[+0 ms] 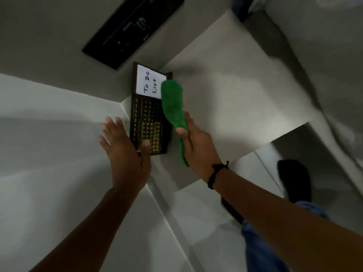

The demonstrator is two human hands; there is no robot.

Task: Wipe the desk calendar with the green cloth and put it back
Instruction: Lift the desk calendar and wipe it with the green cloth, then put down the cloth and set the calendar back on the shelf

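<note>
The dark wooden desk calendar (149, 122) stands in the corner where the white surfaces meet, with a white "To Do List" card at its top and yellow-marked dates lower down. My left hand (125, 152) is spread beside the calendar's lower left, fingers apart, with the thumb lying on its face. My right hand (196, 146) grips the green cloth (173, 104). The cloth sticks up over the calendar's right edge and covers a corner of the card; a tail of it hangs below my fist.
A black rectangular panel (133, 30) hangs on the wall above the calendar. A white ledge (225, 79) runs to the right of it. Lower right show my blue trouser leg (261, 244) and a dark shoe (294, 179) on the floor.
</note>
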